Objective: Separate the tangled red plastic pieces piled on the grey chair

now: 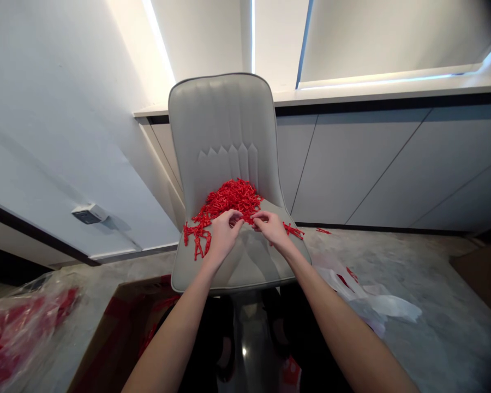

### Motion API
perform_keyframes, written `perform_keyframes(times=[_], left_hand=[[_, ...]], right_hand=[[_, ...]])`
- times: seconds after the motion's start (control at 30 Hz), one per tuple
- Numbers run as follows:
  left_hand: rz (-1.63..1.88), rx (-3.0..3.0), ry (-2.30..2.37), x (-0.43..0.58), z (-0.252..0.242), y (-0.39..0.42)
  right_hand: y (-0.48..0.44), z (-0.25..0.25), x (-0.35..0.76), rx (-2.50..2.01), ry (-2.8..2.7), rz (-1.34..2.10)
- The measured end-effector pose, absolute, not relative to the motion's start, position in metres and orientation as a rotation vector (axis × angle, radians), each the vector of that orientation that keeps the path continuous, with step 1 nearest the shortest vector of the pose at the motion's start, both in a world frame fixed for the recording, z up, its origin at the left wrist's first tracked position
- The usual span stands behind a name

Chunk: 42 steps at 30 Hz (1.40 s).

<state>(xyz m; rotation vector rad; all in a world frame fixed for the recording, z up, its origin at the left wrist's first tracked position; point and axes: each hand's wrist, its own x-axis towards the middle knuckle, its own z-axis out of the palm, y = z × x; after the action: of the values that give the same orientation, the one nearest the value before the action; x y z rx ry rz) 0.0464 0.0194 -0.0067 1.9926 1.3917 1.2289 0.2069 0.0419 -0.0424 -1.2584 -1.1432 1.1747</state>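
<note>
A heap of small red pieces [233, 197] lies on the seat of a grey padded chair [223, 117], against the backrest. My left hand [228, 226] is at the heap's front edge, thumb and fingertips pinched together. Close to its right, my right hand [269, 225] also pinches, its fingertips near a bit of red. What either hand holds is too small to make out. Linked red pieces [198, 240] lie left of my left hand, and more red pieces [293, 231] lie by the seat's right edge.
An open cardboard box [102, 338] with red items stands at the lower left, beside clear plastic bags [28, 322]. White plastic wrapping [376, 303] and a red piece [323, 231] lie on the floor at right. Low cabinets [352, 164] stand behind the chair.
</note>
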Motion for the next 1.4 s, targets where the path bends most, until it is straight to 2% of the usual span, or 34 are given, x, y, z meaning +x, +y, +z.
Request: perform_keyframes(times=[0.1,0.37,0.83,1.4], left_hand=[[1.24,2.0,1.413,0.041,-0.005,0.021],[1.064,2.169,1.37,0.045,-0.008,0.021],[1.143,2.308,1.368,0.041,-0.016,0.026],[1.198,2.275,1.226,0.04,-0.01,0.021]], right_hand=[[0.045,-0.044,0.212,-1.292,-1.169,1.127],[0.036,-0.036,0.21,-1.109,-1.254,1.333],[0.033,-0.032,0.208,-1.048,-1.044,1.495],[0.033,-0.023,0.205,-1.094,-0.893,1.526]])
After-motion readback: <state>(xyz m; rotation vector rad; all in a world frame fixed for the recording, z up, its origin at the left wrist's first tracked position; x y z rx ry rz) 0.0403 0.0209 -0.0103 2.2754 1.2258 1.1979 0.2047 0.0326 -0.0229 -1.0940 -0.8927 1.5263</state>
